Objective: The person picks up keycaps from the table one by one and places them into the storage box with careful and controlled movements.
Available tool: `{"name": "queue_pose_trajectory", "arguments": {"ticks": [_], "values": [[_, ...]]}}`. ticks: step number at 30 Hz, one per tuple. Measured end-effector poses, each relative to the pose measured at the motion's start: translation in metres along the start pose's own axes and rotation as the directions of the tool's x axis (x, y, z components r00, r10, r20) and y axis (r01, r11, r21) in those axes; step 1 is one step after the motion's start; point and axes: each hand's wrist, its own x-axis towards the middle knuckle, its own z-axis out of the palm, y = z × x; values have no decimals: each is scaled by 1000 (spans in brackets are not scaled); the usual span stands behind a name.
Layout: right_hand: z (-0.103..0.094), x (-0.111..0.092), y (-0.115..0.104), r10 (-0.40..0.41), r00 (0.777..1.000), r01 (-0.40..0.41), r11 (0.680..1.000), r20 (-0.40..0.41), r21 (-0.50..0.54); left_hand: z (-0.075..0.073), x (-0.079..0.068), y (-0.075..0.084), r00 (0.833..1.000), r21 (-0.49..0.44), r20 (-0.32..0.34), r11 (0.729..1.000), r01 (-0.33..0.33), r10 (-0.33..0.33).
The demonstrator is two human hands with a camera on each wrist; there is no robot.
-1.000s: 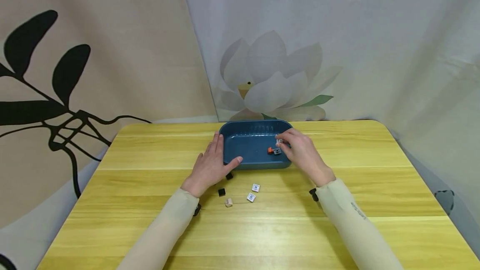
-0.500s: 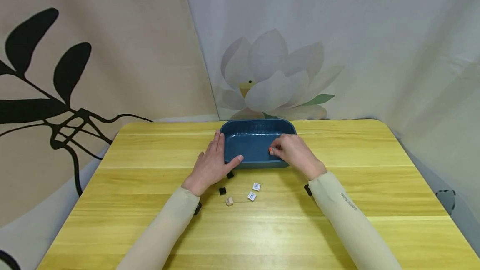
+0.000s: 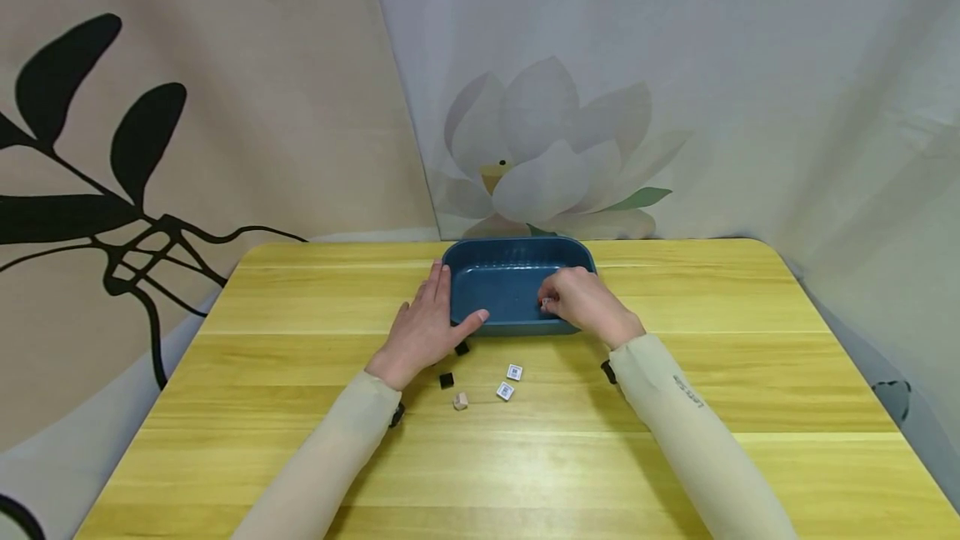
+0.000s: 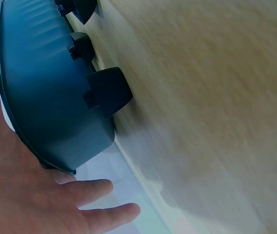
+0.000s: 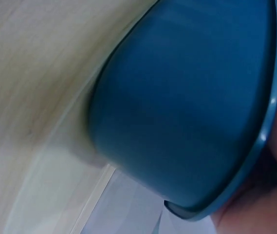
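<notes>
A blue rectangular tray (image 3: 520,327) stands near the table's back edge. My left hand (image 3: 422,323) rests on its left rim, fingers straight and thumb spread along the front. In the left wrist view, the left palm (image 4: 16,195) lies against the tray's rim. My right hand (image 3: 588,307) reaches over the right front rim into the tray. Its thumb and fingers pinch a small pale piece (image 3: 545,302) with a reddish bit beside it; the fingers hide most of both. In the right wrist view, the tray's outer wall (image 5: 177,107) covers the fingertips.
In front of the tray lie two small white patterned squares (image 3: 506,391), a beige block (image 3: 461,401) and black pieces (image 3: 447,380). The left wrist view shows dark pieces with small tabs (image 4: 111,90) close to the tray wall. A printed curtain (image 3: 562,107) hangs behind the table.
My right hand has moved left and down inside the tray, over the spot where a white square and an orange piece lay visible. The left hand stays on the rim.
</notes>
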Motion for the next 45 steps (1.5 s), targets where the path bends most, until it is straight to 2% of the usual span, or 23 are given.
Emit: {"name": "queue_pose_trajectory", "arguments": {"ticks": [5, 9, 14, 21, 33, 45], "values": [[1, 0, 0, 32, 999, -32, 999, -2, 11, 0, 0, 1, 1000, 2, 6, 1000, 3, -3], [0, -5, -1, 49, 996, -48, 999, -81, 19, -1, -1, 1, 1000, 1, 7, 1000, 4, -4], [-4, -17, -6, 25, 979, -27, 1000, -204, -9, -2, -1, 2, 1000, 4, -1, 1000, 7, -7], [-3, -40, -17, -54, 957, 44, 998, -284, -42, -1, 0, 2, 1000, 14, -9, 1000, 4, -4], [2, -75, -31, -271, 923, 252, 962, -274, -103, 1, 1, 1, 1000, 21, -12, 1000, 2, -2], [15, -86, -40, -401, 884, 363, 913, -241, -188, 2, 2, 1, 1000, 24, -15, 1000, 3, -3]]}}
